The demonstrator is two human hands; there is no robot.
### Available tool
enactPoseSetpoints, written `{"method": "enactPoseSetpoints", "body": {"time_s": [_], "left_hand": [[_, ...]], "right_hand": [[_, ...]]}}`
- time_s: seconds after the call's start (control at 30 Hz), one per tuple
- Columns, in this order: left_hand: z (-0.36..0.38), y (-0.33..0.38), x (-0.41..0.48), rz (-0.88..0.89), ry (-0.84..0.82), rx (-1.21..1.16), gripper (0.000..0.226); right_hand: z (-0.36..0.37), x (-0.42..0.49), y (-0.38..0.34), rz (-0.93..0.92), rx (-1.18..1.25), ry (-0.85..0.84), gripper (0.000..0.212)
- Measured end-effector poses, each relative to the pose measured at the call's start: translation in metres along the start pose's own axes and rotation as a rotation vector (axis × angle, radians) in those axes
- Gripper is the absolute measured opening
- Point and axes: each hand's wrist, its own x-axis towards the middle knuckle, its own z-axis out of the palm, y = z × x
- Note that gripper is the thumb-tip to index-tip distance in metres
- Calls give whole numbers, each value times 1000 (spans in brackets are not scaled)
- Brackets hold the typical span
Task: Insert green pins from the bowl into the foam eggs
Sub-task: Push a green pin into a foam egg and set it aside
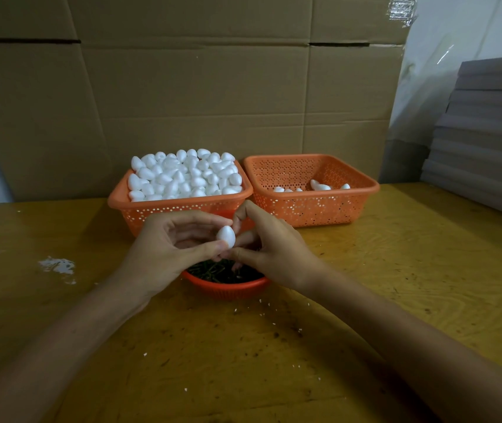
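My left hand [164, 248] pinches a white foam egg [226, 235] between thumb and fingers, above the red bowl [228, 289] of green pins [213, 271]. My right hand [269, 250] is right beside the egg with its fingers curled and fingertips pressed together at the egg's lower end; whether a pin is between them I cannot tell. An orange basket [179, 206] heaped with foam eggs [182, 175] stands behind the hands on the left. A second orange basket [313, 203] on the right holds several eggs [319, 186].
A wooden table [396, 285] carries everything, with white foam crumbs scattered near the bowl and a pale scuff at the left. Flattened cardboard [197, 87] stands behind the baskets. Stacked grey sheets [487, 132] rise at the right edge.
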Motion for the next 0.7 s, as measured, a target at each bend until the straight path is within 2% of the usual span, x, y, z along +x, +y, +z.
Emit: {"method": "enactPoseSetpoints", "body": {"time_s": [0.7], "left_hand": [[-4, -5, 1, -2, 1, 46, 31]], "right_hand": [[-1, -1, -2, 10, -33, 7, 30]]}}
